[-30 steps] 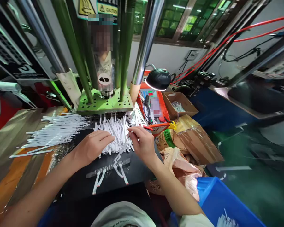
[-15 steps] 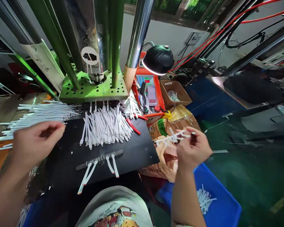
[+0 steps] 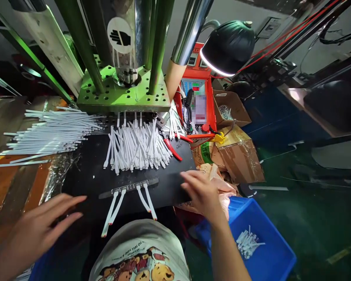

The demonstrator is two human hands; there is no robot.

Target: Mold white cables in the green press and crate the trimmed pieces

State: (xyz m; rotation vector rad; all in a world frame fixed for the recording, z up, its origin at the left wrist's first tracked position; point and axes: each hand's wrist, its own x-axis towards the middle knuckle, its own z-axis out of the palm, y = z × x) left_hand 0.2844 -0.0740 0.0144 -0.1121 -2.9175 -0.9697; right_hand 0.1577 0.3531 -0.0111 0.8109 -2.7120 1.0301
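My left hand (image 3: 52, 220) hovers low at the left of the black work surface, thumb and fingers apart, holding nothing. Over the right edge of that surface is my right hand (image 3: 203, 193), empty, its fingers stretched toward the middle. Between the hands lies a dark bar-shaped fixture (image 3: 131, 187) with several short white flat cables (image 3: 143, 199) set in it, their reddish-tipped ends hanging toward me. Behind it a heap of white cables with connector ends (image 3: 137, 146) rests in front of the green press plate (image 3: 123, 99). Red-handled pliers (image 3: 173, 149) lie beside the heap.
A pile of white strips (image 3: 52, 130) covers the left side. An orange control box (image 3: 210, 105), a black lamp (image 3: 229, 47) and cardboard boxes (image 3: 244, 154) stand at the right. A blue bin (image 3: 269, 230) with white pieces sits low at right, near a paper sack (image 3: 219, 181).
My right hand has let go of the white branched piece and moved left toward the work surface. My left hand has lowered and its fingers have spread. The view has shifted slightly.
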